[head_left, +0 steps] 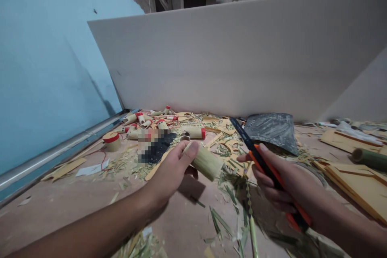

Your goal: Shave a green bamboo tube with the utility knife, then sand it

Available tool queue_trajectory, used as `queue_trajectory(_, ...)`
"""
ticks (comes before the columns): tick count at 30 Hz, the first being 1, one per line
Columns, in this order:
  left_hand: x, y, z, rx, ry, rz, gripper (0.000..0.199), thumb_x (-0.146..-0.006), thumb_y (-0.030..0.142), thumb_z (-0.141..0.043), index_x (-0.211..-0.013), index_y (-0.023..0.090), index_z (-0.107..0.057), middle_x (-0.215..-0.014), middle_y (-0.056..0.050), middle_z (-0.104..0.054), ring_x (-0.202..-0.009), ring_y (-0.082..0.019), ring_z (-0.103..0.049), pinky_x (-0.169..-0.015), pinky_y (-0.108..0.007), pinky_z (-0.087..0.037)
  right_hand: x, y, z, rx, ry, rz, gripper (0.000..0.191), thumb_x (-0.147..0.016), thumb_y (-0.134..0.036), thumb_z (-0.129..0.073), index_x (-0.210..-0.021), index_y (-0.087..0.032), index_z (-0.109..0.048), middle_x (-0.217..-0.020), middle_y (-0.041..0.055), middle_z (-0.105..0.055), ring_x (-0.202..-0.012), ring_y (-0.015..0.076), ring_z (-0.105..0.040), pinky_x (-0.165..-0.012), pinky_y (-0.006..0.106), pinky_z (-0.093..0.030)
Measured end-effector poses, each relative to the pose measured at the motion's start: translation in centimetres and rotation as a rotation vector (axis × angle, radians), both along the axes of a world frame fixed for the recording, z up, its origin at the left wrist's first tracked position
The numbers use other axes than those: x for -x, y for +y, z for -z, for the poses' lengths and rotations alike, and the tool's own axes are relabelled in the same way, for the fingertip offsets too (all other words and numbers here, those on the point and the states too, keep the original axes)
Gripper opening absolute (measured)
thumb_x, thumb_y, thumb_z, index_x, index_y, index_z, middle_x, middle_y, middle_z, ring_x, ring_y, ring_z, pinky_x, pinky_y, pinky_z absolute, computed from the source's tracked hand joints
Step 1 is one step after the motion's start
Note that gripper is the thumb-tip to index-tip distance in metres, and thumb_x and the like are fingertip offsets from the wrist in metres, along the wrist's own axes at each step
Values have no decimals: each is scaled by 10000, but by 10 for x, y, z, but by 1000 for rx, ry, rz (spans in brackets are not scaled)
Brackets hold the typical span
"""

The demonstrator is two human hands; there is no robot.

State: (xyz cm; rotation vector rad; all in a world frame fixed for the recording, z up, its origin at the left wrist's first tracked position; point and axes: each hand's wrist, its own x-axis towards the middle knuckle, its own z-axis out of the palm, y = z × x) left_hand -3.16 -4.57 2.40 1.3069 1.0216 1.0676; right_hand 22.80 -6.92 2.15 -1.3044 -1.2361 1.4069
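My left hand [175, 165] grips a short pale bamboo tube [208, 162] from its left end, thumb on top. The tube is tilted, its right end lower, above the work surface. In my right hand [281, 181] is a utility knife [266, 167] with an orange and black handle. Its dark blade points up and to the left, apart from the tube. Green and pale bamboo shavings [222, 219] lie below and between my hands. A thin green stick [253, 236] lies near my right hand.
Several bamboo pieces with red ends, including a red-topped one [111, 142], lie at the back left. A dark grey sheet [272, 131] rests at the back right. Tan boards [359, 185] and a green bamboo piece [370, 159] are on the right. A white panel [236, 60] stands behind.
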Motion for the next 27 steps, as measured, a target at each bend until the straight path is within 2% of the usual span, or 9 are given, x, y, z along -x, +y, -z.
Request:
queue_trajectory(2, -1, 0, 1, 13, -32, 4, 563, -902, 697, -696, -1104, 180, -603, -933, -33, -649, -781, -165, -604, -703, -288, -492, 8, -1, 3, 174, 116, -49, 532, -1008, -745, -429, -1162, -269, -609, -579, -112, -377, -391, 87, -161, -318, 179, -213)
queue_trajectory(5, -2, -2, 1, 40, -69, 28, 575, -840, 627, -806, -1133, 200, -556, -996, -46, -675, -849, -188, -649, -751, -302, -514, 18, -5, 9, 249, 175, -98, 464, -1002, -712, -529, -1130, -272, -603, -577, -118, -396, -398, 67, -164, -322, 155, -189)
queue_trajectory(8, -4, -6, 0, 54, -51, 81, 497, -865, 559, -811, -1072, 213, -520, -932, -15, -657, -782, -156, -623, -699, -270, -483, 21, -10, 10, 241, 166, -194, 579, -834, -766, -755, -1082, -268, -595, -558, -142, -350, -418, 41, -150, -346, 139, -172)
queue_trajectory(11, -4, -11, 0, 10, -30, 152, 414, -918, 514, -774, -1006, 217, -499, -914, 5, -622, -789, -135, -595, -693, -248, -460, 18, -12, 10, 205, 106, -264, 666, -734, -784, -834, -1071, -266, -585, -497, -157, -319, -412, 41, -183, -364, 144, -181)
queue_trajectory(16, 1, -16, 1, 13, -14, 297, 456, -908, 538, -790, -1023, 230, -474, -1015, -1, -614, -876, -146, -601, -738, -258, -460, 14, -12, 11, 143, 110, -290, 643, -760, -744, -846, -1081, -256, -577, -484, -160, -337, -399, 38, -199, -369, 158, -182)
queue_trajectory(21, 1, -23, -2, 100, 70, 460, 536, -917, 551, -774, -1282, 228, -553, -1159, -75, -689, -988, -213, -656, -817, -315, -492, 16, -15, 7, 115, 139, -311, 607, -799, -713, -839, -1099, -242, -600, -514, -161, -316, -415, 34, -189, -375, 149, -188)
queue_trajectory(24, -2, -29, -3, 101, 110, 482, 477, -960, 567, -709, -1256, 205, -617, -1160, -89, -692, -1037, -221, -646, -865, -323, -491, 18, -18, 5, 122, 123, -309, 600, -810, -726, -819, -1083, -230, -623, -508, -162, -299, -420, 34, -175, -378, 147, -178)
queue_trajectory(27, -3, -30, -1, 171, 48, 486, 504, -982, 610, -636, -1251, 185, -612, -1080, -100, -700, -954, -225, -671, -821, -335, -499, 19, -18, 6, 119, 118, -296, 609, -820, -739, -800, -1111, -232, -630, -487, -160, -314, -407, 39, -183, -367, 147, -170)
